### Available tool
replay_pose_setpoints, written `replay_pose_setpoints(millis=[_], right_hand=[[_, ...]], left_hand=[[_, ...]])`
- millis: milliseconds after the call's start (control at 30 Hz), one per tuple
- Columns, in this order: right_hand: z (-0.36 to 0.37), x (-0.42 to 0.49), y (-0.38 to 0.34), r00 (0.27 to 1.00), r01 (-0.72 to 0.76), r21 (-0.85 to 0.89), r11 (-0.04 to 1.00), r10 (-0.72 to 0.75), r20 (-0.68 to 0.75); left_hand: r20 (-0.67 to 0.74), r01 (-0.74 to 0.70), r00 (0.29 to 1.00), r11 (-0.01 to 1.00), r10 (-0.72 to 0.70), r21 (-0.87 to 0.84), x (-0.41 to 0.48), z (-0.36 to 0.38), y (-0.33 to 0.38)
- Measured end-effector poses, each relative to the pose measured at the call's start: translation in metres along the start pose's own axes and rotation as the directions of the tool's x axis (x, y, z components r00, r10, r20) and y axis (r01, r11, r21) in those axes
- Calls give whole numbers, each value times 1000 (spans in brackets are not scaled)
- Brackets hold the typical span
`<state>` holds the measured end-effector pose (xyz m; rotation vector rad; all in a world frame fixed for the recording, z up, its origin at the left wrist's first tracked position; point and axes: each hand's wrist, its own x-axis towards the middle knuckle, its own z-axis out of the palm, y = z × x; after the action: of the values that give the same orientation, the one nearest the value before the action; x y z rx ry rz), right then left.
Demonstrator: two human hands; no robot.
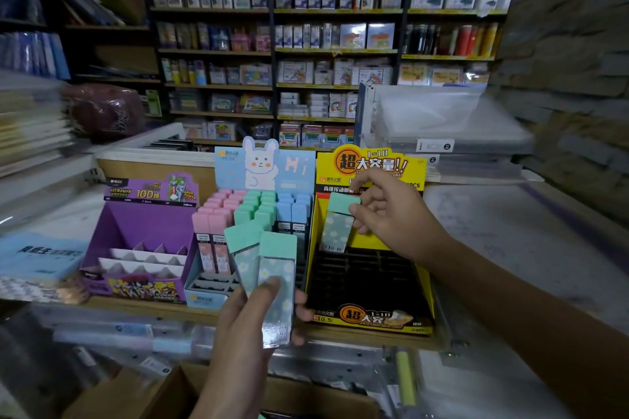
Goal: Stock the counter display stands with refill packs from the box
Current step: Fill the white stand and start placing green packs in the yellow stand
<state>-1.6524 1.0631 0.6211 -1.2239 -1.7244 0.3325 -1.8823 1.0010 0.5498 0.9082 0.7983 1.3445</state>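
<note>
Head view, items as seen:

1. Left grip: my thumb and fingers are curled round two mint-capped refill packs. I hold them upright and side by side, low in front of the blue rabbit stand.
2. Right grip: my thumb and fingertips pinch a single mint-capped refill pack just under its cap. It hangs slightly tilted over the back rows of the yellow stand, above that stand's black slotted tray.
3. Blue rabbit stand: stepped rows of pink, mint and blue packs, standing upright, pink on the left and blue on the right.
4. Purple stand: left of the blue one, touching it, with white zigzag dividers inside.
5. Desk: carries all three stands in a row.
6. Cardboard box: at the bottom edge, below my left grip; contents not legible.
7. Shelves: behind the desk, packed with stationery, blurred.
</note>
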Motion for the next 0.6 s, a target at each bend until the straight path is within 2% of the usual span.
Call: replay_pose_setpoints(millis=[333,500,600], right_hand=[[4,1,1,999,45,-121,992,-43,18],[5,0,-1,994,106,-261,959,-99,42],[5,-3,-1,996,89,-247,965,-79,49]], left_hand=[[67,-19,998,1000,20,-14,0,3,0],[113,-32,993,999,34,-20,-1,4,0],[120,-31,992,999,34,-28,0,4,-1]])
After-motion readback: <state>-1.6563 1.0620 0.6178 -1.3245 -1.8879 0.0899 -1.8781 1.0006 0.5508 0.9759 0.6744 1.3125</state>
